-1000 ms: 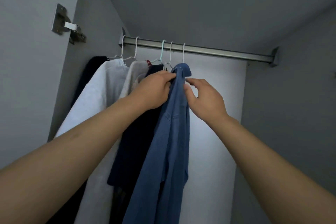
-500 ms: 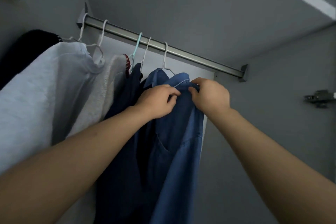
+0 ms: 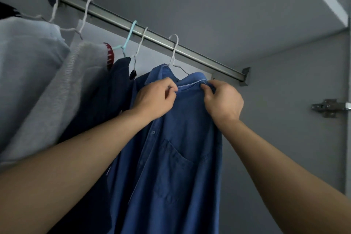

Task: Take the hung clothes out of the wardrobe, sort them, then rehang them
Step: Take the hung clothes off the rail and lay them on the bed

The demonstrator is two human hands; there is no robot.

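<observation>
Landmark: metal wardrobe rail (image 3: 152, 36), running from upper left down to its bracket at the right.
Task item: blue denim shirt (image 3: 171, 157), on a white wire hanger (image 3: 173, 53) hooked over the rail; last garment toward the bracket end, hanging clear of the rail below it.
Left hand (image 3: 153, 99): fingers curled, pinching the shirt's collar edge on the side away from the bracket.
Right hand (image 3: 224, 100): fingers curled, pinching the collar fold on the bracket side. Both hands sit just under the hanger's shoulders, apart from each other.
Other garments along the rail, away from the bracket: navy garment (image 3: 117, 85) just beside the shirt on its own white hanger; grey knit with a dark red trim (image 3: 81, 81) by a light blue hanger (image 3: 129, 36); pale grey sweatshirt (image 3: 24, 59); something black at the far left edge, mostly cut off.
Handling, judged: denim looks soft but fairly heavy, so it will drape and swing, not hold shape. Wire hanger thin, likely to flex and let the collar slide.
Hold point, judged: hanger neck below the hook for lifting off the rail; the collar grip alone would drag the cloth off the hanger.
Risk, judged: hook snagging the neighbouring hanger.
Step, judged: settling the collar or readying removal; cannot tell which.
</observation>
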